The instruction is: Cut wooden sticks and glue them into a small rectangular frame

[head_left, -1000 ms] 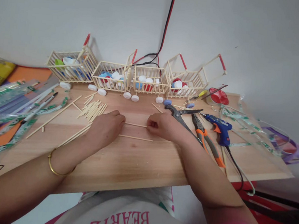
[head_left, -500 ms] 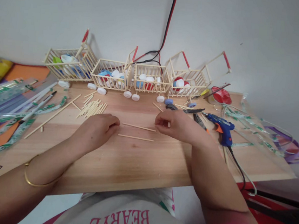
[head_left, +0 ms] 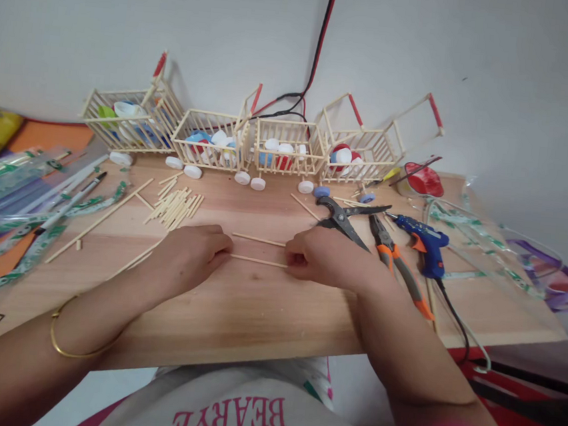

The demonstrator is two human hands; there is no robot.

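Two thin wooden sticks lie roughly parallel on the wooden table [head_left: 253, 324]. The nearer stick [head_left: 258, 261] has its left end at the fingertips of my left hand [head_left: 192, 251] and its right end at those of my right hand [head_left: 321, 255]. Both hands are closed, pinching at its two ends. Just beyond it lies the farther stick [head_left: 258, 239], its right end partly hidden by my right hand. Past my left hand is a pile of short cut sticks [head_left: 178, 208].
Along the wall stand several small stick carts [head_left: 287, 150] holding bottle caps. At right lie black shears [head_left: 341, 215], orange-handled pliers [head_left: 394, 260] and a blue glue gun [head_left: 424, 243]. Long sticks [head_left: 99, 222] and plastic-wrapped packets [head_left: 26, 178] are on the left.
Both hands have come nearer to me, from the farther stick's ends to the nearer stick's ends. The shears and pliers show more behind my right arm.
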